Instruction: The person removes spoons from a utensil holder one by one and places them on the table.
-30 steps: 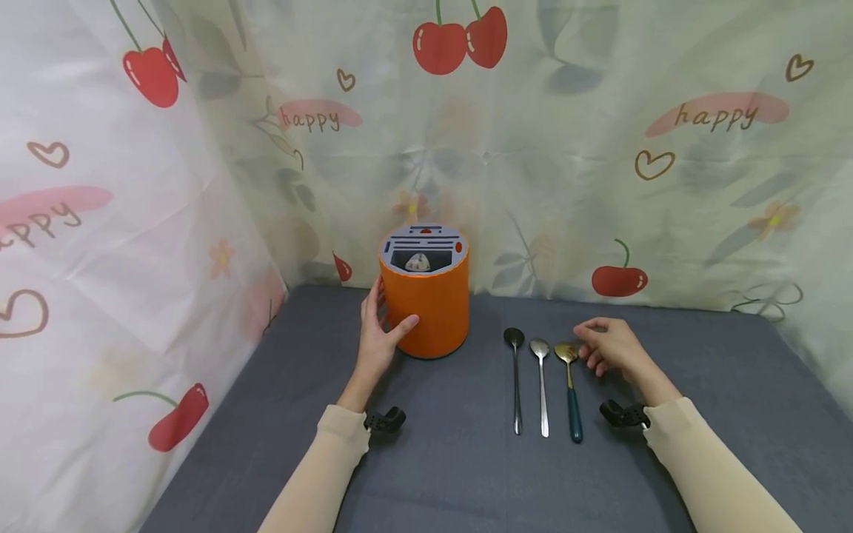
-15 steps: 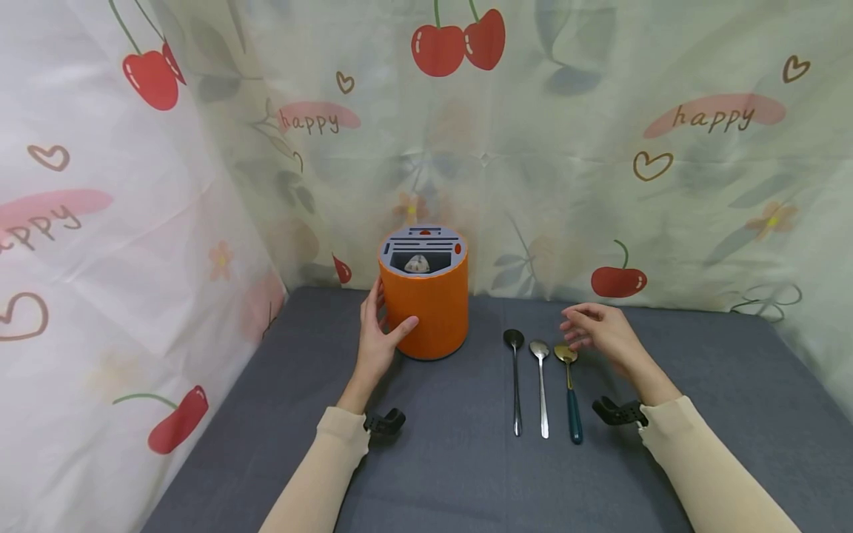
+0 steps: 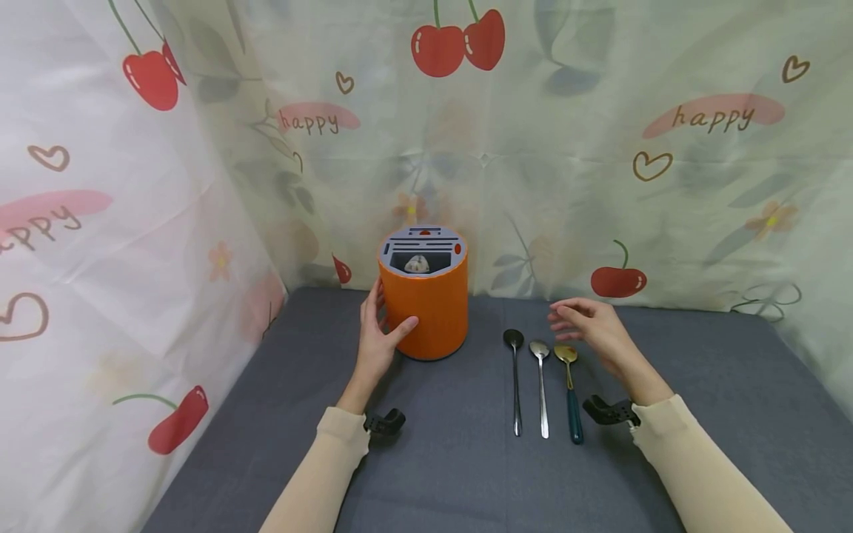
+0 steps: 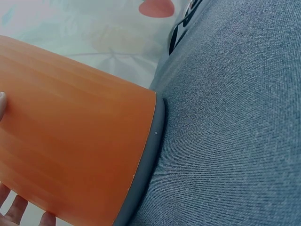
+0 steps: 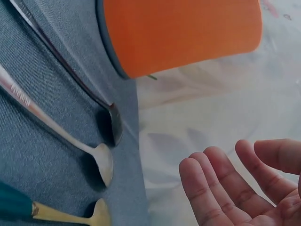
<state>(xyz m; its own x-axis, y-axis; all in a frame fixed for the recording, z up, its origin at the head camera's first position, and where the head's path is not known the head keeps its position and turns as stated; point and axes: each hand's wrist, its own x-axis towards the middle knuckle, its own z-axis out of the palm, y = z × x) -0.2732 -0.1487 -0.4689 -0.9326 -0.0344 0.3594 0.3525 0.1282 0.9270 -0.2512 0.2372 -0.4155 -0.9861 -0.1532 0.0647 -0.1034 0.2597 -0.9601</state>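
An orange round knife holder (image 3: pixel 426 314) with a slotted grey top stands upright toward the back of the table. My left hand (image 3: pixel 377 344) holds it from the left, thumb on the front and fingers around the side; in the left wrist view several fingertips (image 4: pixel 19 207) lie along its side. To the right, three long spoons lie in a row: a black spoon (image 3: pixel 515 377), a silver spoon (image 3: pixel 543 385) and a gold spoon with a teal handle (image 3: pixel 574 403). My right hand (image 3: pixel 593 329) hovers over the gold spoon's bowl, fingers loosely bent, nothing in it.
The table wears a grey cloth (image 3: pixel 453 459). Close behind the holder hangs a curtain (image 3: pixel 533 185) printed with cherries and hearts, and another panel (image 3: pixel 133 281) borders the left side. A whitish object (image 3: pixel 417 264) shows in the holder's wide front opening.
My right hand has moved left and slightly away from me, from beside the gold spoon's bowl to above it. The left hand, holder and spoons have stayed in place.
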